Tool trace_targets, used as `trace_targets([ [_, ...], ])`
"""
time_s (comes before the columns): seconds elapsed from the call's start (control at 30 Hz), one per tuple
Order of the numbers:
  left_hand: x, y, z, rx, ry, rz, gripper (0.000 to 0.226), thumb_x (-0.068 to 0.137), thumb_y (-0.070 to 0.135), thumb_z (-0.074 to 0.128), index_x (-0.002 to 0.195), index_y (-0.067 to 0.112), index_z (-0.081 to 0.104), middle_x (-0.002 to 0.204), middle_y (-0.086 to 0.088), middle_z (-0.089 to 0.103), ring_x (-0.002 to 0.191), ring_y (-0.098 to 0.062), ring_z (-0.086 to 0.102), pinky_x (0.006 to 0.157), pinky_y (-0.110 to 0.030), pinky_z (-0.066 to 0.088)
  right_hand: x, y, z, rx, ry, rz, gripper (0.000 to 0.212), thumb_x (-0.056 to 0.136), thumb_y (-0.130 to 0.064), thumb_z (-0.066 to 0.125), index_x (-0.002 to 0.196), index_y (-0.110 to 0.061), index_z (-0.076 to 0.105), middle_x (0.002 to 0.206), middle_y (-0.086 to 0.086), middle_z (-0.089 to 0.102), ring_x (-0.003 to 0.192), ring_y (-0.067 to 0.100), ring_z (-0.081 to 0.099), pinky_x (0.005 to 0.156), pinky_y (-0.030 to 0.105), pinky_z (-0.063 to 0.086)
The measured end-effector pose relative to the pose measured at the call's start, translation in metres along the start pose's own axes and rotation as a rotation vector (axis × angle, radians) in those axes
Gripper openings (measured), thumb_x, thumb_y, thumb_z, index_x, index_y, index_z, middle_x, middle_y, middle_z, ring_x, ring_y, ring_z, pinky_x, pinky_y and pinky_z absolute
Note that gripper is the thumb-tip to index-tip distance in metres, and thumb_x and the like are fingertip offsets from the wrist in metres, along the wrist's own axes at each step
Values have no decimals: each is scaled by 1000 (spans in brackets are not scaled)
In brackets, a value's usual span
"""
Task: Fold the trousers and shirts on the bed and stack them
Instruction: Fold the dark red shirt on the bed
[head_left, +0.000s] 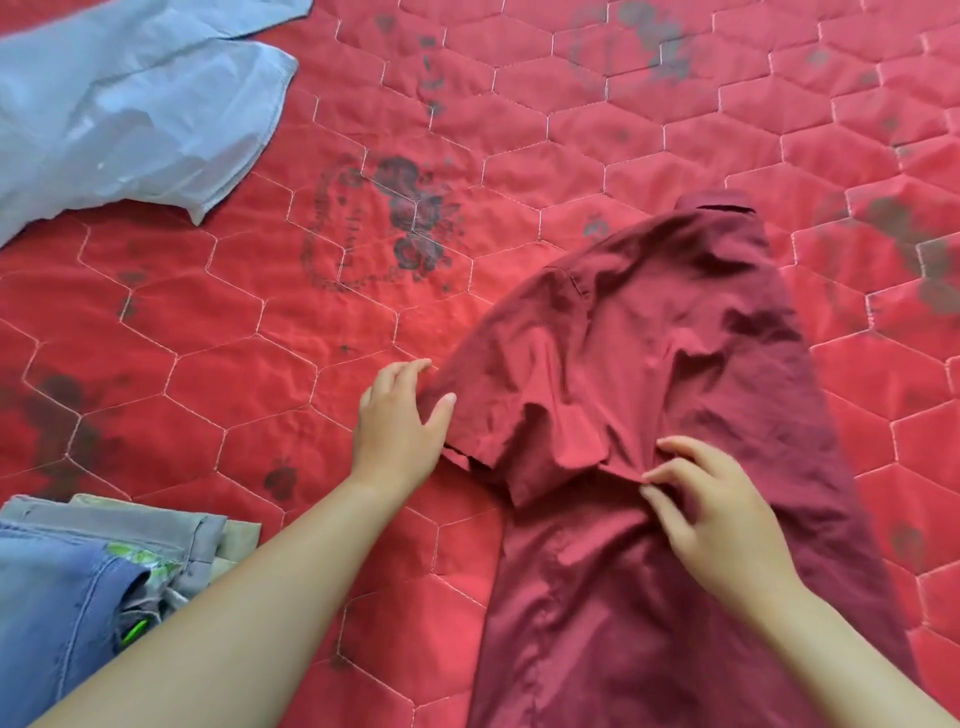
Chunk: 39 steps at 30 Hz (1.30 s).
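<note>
1. Where the bed runs off to the far upper left of the maroon shirt (649, 364), one pale blue shirt (130, 104): unfolded and rumpled, partly cut off by the frame edge, well apart from the maroon shirt.
2. Stack of folded trousers (67, 582): lower left of the maroon shirt, well apart from it. Blue denim lies on top, with grey and beige layers beneath and a scrap of green-printed cloth showing.
3. Bed (519, 104): red quilt with hexagon stitching and faded dark printed motifs, lying under the maroon shirt and showing on both sides of it.
4. Left hand (400, 421): at the outer edge of the maroon shirt's visible sleeve. The fingers are straight and lie on the quilt just beside the cloth, the thumb rests on the sleeve, and nothing is gripped.
5. Maroon shirt: short-sleeved and creased, laid on the bed with the collar at the far end. The lower part runs out of the bottom of the frame.
6. Right hand (717, 509): on the maroon shirt's middle, just right of the sleeve. The fingers are curled, and thumb and forefinger pinch a ridge of the cloth.
</note>
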<state>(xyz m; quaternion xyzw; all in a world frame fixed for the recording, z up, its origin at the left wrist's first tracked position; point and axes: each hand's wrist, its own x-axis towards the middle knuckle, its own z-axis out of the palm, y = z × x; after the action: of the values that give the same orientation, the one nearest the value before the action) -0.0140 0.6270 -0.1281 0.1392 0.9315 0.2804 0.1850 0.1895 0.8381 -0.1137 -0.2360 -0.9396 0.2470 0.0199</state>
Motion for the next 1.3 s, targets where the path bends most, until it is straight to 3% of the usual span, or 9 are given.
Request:
trace_targets([
  [0.1,1,12,13,15,-76,-56,65,87,39,58,141,12,33,137,-11,43,125,-30,41,104,-36,29,-16,12,-7,46,-70,62,44,77,-28,72,119,-19,60,137,-1,47,126,16,45,102,37,38],
  [0.2,-2,25,26,103,-173,-95,73,85,43,61,140,8,29,132,-15,49,122,-34,45,97,-40,37,-24,15,3,-7,-99,242,63,88,-46,50,144,-24,31,155,-9,16,142,12,15,112,44,22],
  [0.33,-6,36,36,258,-221,-32,38,87,36,59,107,5,56,106,-15,60,106,-36,53,82,-41,43,-31,20,26,-172,-279,284,70,90,-57,30,148,-30,2,148,-21,-28,139,7,-25,113,48,-5],
  [0.53,13,37,17,230,-121,-23,31,89,31,56,100,2,61,106,-20,56,104,-40,52,81,-47,46,-47,31,15,-109,-236,301,65,87,-61,27,146,-41,8,152,-24,-15,140,1,-17,114,46,-4],
  [0.67,15,39,8,267,-118,-125,59,81,45,64,125,10,46,133,-13,43,123,-35,40,91,-55,40,-73,39,2,-66,-92,304,59,92,-55,35,146,-35,22,155,-16,-1,143,7,-4,116,44,7],
  [0.8,-39,62,30,276,20,215,77,84,49,54,147,30,13,154,0,17,141,-28,15,104,-64,19,-103,43,-6,-65,100,402,60,90,-35,55,143,-22,32,155,-4,16,143,17,12,113,50,9],
  [0.93,-118,77,76,369,-188,513,68,86,51,46,145,40,15,157,3,9,143,-23,8,109,-59,12,-146,58,-8,-125,164,656,63,86,-29,60,141,-14,35,150,8,23,138,29,21,107,58,18],
  [1.07,-180,59,109,495,-396,437,64,90,52,38,146,40,10,157,4,-6,144,-17,-5,112,-55,6,-200,81,-11,-123,99,817,68,84,-31,63,141,-8,33,140,17,34,129,36,31,100,58,31],
  [1.3,-243,43,110,364,-294,237,67,88,41,55,146,31,23,156,-2,10,142,-22,12,111,-50,21,-264,97,-16,-81,60,711,62,76,-30,74,128,-8,49,130,13,41,120,36,40,92,54,38],
])
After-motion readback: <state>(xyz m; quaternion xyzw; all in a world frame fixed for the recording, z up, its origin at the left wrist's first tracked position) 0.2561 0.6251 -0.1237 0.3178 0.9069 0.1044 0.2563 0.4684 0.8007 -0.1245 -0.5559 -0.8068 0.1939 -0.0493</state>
